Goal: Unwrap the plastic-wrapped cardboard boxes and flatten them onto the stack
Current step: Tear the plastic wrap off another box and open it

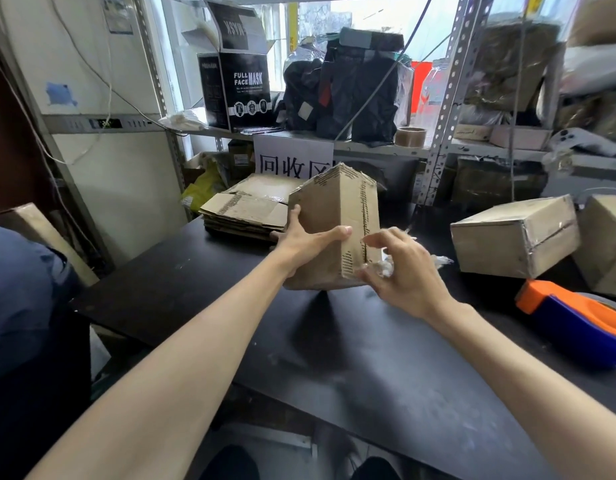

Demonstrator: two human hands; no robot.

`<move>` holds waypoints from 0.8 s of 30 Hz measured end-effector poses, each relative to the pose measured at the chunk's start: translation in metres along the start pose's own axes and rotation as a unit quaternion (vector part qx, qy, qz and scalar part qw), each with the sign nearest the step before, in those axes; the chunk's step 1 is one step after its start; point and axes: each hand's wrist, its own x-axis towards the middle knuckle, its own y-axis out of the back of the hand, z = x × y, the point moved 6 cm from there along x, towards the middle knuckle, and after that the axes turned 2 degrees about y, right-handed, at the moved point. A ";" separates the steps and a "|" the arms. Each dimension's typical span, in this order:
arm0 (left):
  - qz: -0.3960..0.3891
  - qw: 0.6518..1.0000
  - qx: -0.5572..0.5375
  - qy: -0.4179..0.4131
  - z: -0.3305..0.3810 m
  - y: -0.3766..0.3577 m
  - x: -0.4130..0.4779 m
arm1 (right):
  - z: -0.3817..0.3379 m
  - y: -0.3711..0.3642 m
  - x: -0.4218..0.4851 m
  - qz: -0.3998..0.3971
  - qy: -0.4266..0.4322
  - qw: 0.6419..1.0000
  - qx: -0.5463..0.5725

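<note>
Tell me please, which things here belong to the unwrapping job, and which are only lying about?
Job: cardboard box in the left hand; plastic wrap in the right hand; stack of flattened cardboard; wrapped box on the right.
Lying about: orange and blue tape dispenser; Full Face Mask box; brown tape roll; black bags.

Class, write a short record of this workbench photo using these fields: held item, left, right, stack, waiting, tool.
held item: cardboard box, raised above the black table
left: left hand grips the box's left side, thumb across its near face
right: right hand holds crumpled plastic wrap at the box's lower right corner
stack: flattened cardboard, behind the box
waiting: wrapped box and second wrapped box, at right
tool: tape dispenser, orange and blue, at right
</note>
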 end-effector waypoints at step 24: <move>0.062 0.997 -0.030 0.028 -0.003 0.000 0.000 | 0.003 -0.020 0.008 -0.029 -0.059 0.977 0.201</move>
